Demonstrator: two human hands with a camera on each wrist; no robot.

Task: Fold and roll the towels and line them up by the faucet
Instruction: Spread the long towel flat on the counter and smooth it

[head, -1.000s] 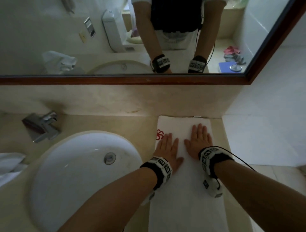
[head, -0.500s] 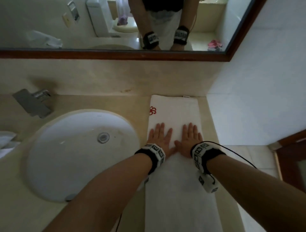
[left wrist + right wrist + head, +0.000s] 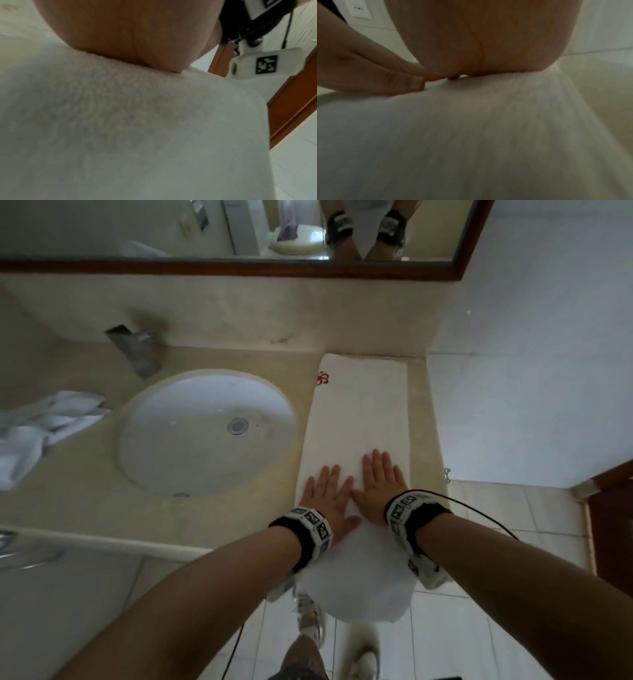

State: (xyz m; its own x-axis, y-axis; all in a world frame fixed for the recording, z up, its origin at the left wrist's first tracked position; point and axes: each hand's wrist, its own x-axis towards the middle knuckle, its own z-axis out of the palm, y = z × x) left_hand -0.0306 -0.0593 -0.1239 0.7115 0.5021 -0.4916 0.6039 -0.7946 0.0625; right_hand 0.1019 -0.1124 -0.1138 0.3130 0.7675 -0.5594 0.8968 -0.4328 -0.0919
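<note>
A long white towel point(image 3: 359, 412), folded into a narrow strip with a small red emblem point(image 3: 322, 378) at its far left corner, lies on the counter right of the basin. Its near end point(image 3: 356, 583) hangs over the counter's front edge. My left hand point(image 3: 327, 494) and my right hand point(image 3: 380, 481) press flat on it side by side, fingers straight, close to the front edge. Both wrist views show only a palm on white terry cloth point(image 3: 137, 121) point(image 3: 471, 135). The chrome faucet point(image 3: 137, 350) stands behind the basin at the left.
The round white basin point(image 3: 164, 453) takes the counter's middle. A crumpled white towel point(image 3: 44, 429) lies at the far left of the beige counter point(image 3: 239, 357). A mirror point(image 3: 102, 227) spans the back wall. The white wall point(image 3: 534, 371) bounds the right; the tiled floor point(image 3: 479, 628) and a wooden door point(image 3: 613, 529) are below.
Both flat hands have slid along the towel from its far part toward me, close to the counter's front edge. The head view has tilted down, showing the towel's hanging end.
</note>
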